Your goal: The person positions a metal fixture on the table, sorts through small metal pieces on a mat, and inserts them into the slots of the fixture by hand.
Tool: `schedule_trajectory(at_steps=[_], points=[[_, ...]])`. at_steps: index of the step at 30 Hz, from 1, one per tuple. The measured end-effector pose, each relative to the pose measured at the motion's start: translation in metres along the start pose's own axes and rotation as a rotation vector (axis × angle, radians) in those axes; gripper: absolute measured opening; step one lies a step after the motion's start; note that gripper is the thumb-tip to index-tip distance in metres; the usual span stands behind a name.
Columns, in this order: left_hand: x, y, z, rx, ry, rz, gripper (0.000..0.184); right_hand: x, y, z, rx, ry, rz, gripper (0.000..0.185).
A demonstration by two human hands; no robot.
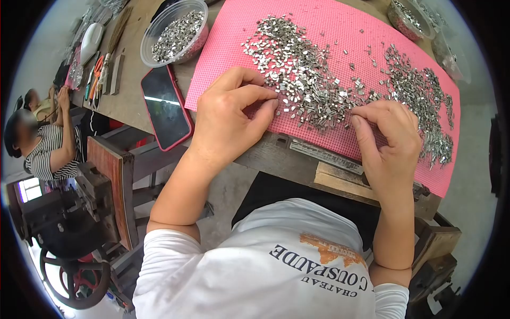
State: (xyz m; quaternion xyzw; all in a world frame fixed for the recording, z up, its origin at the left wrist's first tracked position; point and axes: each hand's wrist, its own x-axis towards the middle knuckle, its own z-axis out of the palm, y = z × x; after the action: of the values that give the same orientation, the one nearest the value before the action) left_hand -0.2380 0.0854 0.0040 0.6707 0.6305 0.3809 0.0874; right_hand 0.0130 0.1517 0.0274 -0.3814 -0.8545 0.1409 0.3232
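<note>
Left hand [228, 117] and right hand [390, 130] pinch shut, contents unclear, near the desk's front edge [260, 158]; a wrist sweep could spill metal pieces [297, 64].

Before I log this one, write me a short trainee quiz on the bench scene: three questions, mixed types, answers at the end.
1. Multiple choice. What lies next to the pink textured mat, on the person's left?
A) a yellow ceramic mug
B) a dark-screened phone in a red case
C) a green cloth glove

2. True or false: the round clear plastic tub on the person's left is empty.

3. Short answer. Which is nearer that tub, the left hand or the right hand?

Key: 1. B. 2. False; it holds small silvery metal pieces. 3. The left hand.
</note>
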Motion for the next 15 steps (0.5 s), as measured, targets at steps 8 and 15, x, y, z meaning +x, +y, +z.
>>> schedule_trajectory(at_steps=[8,15], points=[[0.005,0.003,-0.002,0.104,-0.090,-0.008,0.013,-0.006,0.005,-0.001,0.010,0.021,0.035,0.010],[-0.001,0.007,-0.030,0.024,-0.274,-0.087,0.013,-0.011,0.011,-0.004,0.011,0.008,0.044,0.009]])
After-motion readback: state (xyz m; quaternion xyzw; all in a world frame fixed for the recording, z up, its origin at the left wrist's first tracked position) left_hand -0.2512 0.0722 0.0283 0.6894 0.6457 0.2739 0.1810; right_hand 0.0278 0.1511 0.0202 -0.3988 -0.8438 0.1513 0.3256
